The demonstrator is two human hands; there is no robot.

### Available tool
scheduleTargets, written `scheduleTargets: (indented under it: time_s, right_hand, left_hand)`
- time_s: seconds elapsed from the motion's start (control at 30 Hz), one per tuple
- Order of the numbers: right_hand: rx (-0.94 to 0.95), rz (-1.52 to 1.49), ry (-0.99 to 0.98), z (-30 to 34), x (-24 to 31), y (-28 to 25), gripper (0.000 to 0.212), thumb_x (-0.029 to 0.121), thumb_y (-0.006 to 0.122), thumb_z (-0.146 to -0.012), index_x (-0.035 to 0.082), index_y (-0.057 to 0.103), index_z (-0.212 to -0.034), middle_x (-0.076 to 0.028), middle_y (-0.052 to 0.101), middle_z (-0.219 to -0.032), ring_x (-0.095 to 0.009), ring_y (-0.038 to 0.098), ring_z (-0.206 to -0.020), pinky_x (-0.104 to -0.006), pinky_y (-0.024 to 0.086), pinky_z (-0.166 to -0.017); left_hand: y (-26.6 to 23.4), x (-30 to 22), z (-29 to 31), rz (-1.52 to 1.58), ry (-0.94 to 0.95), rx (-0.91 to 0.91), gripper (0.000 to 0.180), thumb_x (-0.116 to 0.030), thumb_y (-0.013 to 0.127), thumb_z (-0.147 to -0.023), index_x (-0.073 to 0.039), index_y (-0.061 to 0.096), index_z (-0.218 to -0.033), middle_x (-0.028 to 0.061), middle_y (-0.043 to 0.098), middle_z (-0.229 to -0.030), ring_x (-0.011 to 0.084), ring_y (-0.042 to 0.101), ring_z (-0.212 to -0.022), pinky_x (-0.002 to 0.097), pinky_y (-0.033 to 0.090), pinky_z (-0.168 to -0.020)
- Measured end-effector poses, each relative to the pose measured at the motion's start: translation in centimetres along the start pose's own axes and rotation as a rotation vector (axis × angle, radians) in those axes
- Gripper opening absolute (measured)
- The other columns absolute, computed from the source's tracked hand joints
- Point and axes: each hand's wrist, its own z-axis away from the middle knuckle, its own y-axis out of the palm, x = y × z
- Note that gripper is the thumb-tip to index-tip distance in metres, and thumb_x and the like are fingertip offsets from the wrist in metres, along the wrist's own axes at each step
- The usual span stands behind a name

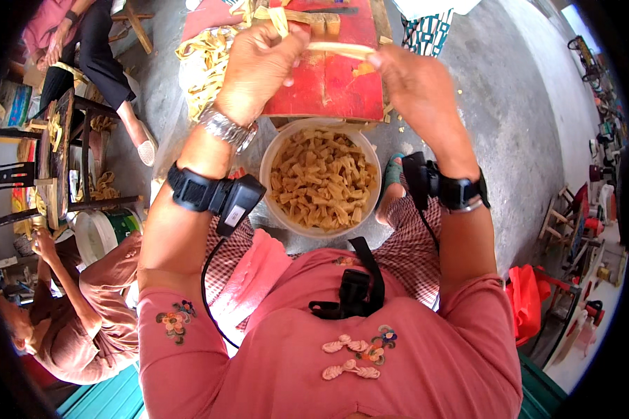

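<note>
A pale yellow, flat, fibrous strip is stretched between my two hands, above a red board. My left hand pinches one end, and a loose piece of the strip sticks up past its fingers. The other end is gripped between the thumb and fingers of my right hand. Just beyond the hands, a wooden block lies on the red board, with a dark, thin blade-like piece behind it. Closer to me stands a round, whitish tub holding many short yellowish pieces.
A heap of long yellow strips lies left of the board. Two other people sit at the left, near a dark wooden stand and a white bucket. A red plastic bag and stools are at the right.
</note>
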Motion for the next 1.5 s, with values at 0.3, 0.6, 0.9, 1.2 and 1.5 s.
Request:
scheduleTargets:
  time_s: [0.3,0.6,0.9,1.2,1.5]
  right_hand:
    - [0.141,-0.434,0.127,4.4,2.9,-0.9,0.022,0.026,0.053,-0.091,0.006,0.061,-0.088,-0.014,0.048,-0.058,-0.031,0.057,-0.057,-0.0399,0.043,-0.052]
    - [0.393,-0.592,-0.412,10.3,10.2,3.8,0.016,0.022,0.057,-0.086,0.008,0.052,-0.082,-0.008,0.054,-0.073,-0.029,0.057,-0.066,-0.0386,0.043,-0.057]
    - [0.220,-0.974,0.015,9.5,10.2,2.6,0.016,0.019,0.051,-0.091,0.004,0.052,-0.087,-0.014,0.052,-0.071,-0.035,0.054,-0.068,-0.0410,0.043,-0.061]
    - [0.167,-0.966,0.406,7.9,7.1,5.8,0.026,0.022,0.046,-0.092,-0.001,0.053,-0.081,-0.009,0.050,-0.065,-0.020,0.049,-0.060,-0.0347,0.040,-0.058]
    - [0.601,-1.159,0.563,6.9,6.4,3.8,0.028,0.025,0.049,-0.089,-0.001,0.055,-0.079,0.000,0.050,-0.065,-0.008,0.047,-0.060,-0.0245,0.038,-0.054]
  left_hand:
    - [-1.2,1.3,7.8,-0.251,-0.130,0.219,0.013,-0.012,0.062,-0.087,0.000,0.061,-0.083,0.0022,0.063,-0.063,0.0047,0.058,-0.060,0.0219,0.043,-0.050]
    - [1.3,8.4,11.9,0.433,-0.768,0.447,0.045,-0.043,0.048,-0.094,0.000,0.061,-0.101,0.0039,0.064,-0.083,0.0107,0.059,-0.067,0.0244,0.048,-0.054]
    - [0.4,5.9,10.7,0.117,-0.518,0.467,0.031,-0.031,0.058,-0.091,-0.002,0.060,-0.102,-0.0018,0.059,-0.079,0.0037,0.053,-0.066,0.0193,0.044,-0.060]
    - [-0.2,2.4,11.5,-0.125,-0.098,0.385,0.014,-0.003,0.055,-0.087,-0.001,0.063,-0.098,0.0054,0.064,-0.086,0.0092,0.059,-0.076,0.0249,0.048,-0.068]
    - [-0.1,1.4,11.9,-0.622,0.501,0.138,0.015,-0.001,0.067,-0.076,-0.001,0.060,-0.089,0.0087,0.059,-0.087,0.0260,0.060,-0.077,0.0300,0.049,-0.068]
